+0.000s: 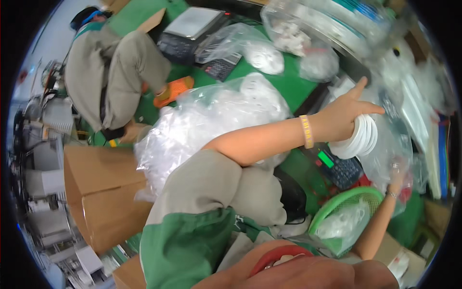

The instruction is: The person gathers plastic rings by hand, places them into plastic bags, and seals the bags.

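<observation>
Stretched across to the right, my left hand (pixel 339 118) has its lower fingers curled round a stack of white plastic rings (pixel 360 139). Its thumb and index finger point outward. A large clear plastic bag (pixel 392 132) hangs beside the rings. My right hand (pixel 397 174), blurred, is closed at the bag's lower side and seems to grip it. Below the rings sits a counting scale (pixel 340 168) with a lit green display. Left of my right forearm stands a green mesh basket (pixel 320 219) with clear plastic bags in it.
A big clear bag of white parts (pixel 207 118) lies by my knee, with an open cardboard box (pixel 113 192) to the left. Further back are another scale (pixel 192 24), bagged white parts (pixel 263 57) and an orange slipper (pixel 174 91). Another person (pixel 110 72) crouches at the far left.
</observation>
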The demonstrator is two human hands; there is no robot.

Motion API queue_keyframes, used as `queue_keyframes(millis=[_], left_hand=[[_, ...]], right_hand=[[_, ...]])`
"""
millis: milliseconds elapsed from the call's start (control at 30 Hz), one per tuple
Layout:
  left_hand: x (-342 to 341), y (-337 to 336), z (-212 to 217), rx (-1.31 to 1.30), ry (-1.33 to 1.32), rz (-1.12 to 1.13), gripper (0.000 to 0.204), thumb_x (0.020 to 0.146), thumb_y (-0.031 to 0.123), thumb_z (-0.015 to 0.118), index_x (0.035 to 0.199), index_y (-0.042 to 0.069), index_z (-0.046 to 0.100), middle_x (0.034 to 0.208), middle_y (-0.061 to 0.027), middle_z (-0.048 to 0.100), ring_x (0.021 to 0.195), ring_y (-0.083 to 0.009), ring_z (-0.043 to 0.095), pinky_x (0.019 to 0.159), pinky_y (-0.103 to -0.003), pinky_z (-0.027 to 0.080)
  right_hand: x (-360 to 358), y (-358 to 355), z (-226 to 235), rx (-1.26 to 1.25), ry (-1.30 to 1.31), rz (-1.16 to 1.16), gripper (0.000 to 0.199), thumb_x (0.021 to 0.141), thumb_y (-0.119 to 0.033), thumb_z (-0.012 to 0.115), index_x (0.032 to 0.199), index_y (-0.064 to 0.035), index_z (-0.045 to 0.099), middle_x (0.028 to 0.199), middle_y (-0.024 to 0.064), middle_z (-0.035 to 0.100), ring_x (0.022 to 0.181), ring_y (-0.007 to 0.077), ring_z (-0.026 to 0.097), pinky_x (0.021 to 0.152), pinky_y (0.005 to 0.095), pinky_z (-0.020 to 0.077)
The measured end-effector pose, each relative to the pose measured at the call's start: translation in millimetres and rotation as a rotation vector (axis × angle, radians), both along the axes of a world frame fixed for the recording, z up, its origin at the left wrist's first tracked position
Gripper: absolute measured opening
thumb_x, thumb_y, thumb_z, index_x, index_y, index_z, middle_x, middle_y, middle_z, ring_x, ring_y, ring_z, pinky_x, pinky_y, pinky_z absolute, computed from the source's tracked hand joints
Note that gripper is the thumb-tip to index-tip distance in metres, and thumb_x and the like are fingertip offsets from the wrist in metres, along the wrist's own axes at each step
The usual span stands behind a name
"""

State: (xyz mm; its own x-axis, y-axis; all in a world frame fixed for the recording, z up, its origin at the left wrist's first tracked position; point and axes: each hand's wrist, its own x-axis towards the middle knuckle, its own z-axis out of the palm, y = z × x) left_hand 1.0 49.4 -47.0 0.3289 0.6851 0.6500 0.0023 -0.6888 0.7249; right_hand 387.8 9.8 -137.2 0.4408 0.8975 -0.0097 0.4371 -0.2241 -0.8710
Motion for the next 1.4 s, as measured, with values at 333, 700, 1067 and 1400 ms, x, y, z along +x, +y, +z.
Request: queue_keyframes(millis=[333, 700, 1067, 1400], left_hand=[[-12.0, 5.5, -48.6, -0.651, -0.001, -0.564, 0.029, 0.087, 0.012, 0.054, 0.114, 0.001, 0.058, 0.099, -0.003, 0.063, 0.082, -0.0052, 0.056, 0.073, -0.021, 0.047], [13.3, -6.6, -57.6, -0.721, 0.061, -0.637, 0.028, 0.086, 0.018, 0.055, 0.107, 0.001, 0.062, 0.104, -0.0083, 0.063, 0.097, -0.0147, 0.057, 0.087, -0.027, 0.043], [40.6, -31.9, -45.9, -0.622, -0.026, -0.882, 0.029, 0.086, 0.018, 0.054, 0.11, 0.003, 0.062, 0.109, -0.0095, 0.062, 0.1, -0.0155, 0.056, 0.09, -0.028, 0.041], [40.7, 34.4, -21.4, -0.402, -0.306, -0.572, 0.032, 0.083, 0.006, 0.056, 0.115, 0.002, 0.057, 0.102, -0.0032, 0.062, 0.09, -0.008, 0.057, 0.081, -0.023, 0.047]], right_hand=[[-197.3, 1.2, 135.5, -0.009, -0.207, 0.843, 0.013, 0.085, -0.009, 0.051, 0.083, 0.0021, 0.056, 0.079, 0.0108, 0.057, 0.07, 0.0195, 0.053, 0.07, 0.0274, 0.043], [-126.8, 67.3, -12.8, -0.22, -1.432, 0.603, 0.04, 0.085, -0.023, 0.05, 0.119, -0.0015, 0.048, 0.116, 0.0179, 0.054, 0.105, 0.0342, 0.052, 0.087, 0.0353, 0.0409], [-171.7, 133.1, -75.7, -0.235, -0.684, 0.323, 0.065, 0.073, -0.049, 0.061, 0.12, -0.0037, 0.053, 0.121, 0.0202, 0.052, 0.112, 0.0335, 0.049, 0.096, 0.0401, 0.0369], [-88.5, 133.9, -39.6, -0.154, -1.346, 0.71, 0.047, 0.085, -0.033, 0.053, 0.122, -0.005, 0.05, 0.129, 0.017, 0.047, 0.119, 0.03, 0.043, 0.101, 0.0372, 0.0327]])
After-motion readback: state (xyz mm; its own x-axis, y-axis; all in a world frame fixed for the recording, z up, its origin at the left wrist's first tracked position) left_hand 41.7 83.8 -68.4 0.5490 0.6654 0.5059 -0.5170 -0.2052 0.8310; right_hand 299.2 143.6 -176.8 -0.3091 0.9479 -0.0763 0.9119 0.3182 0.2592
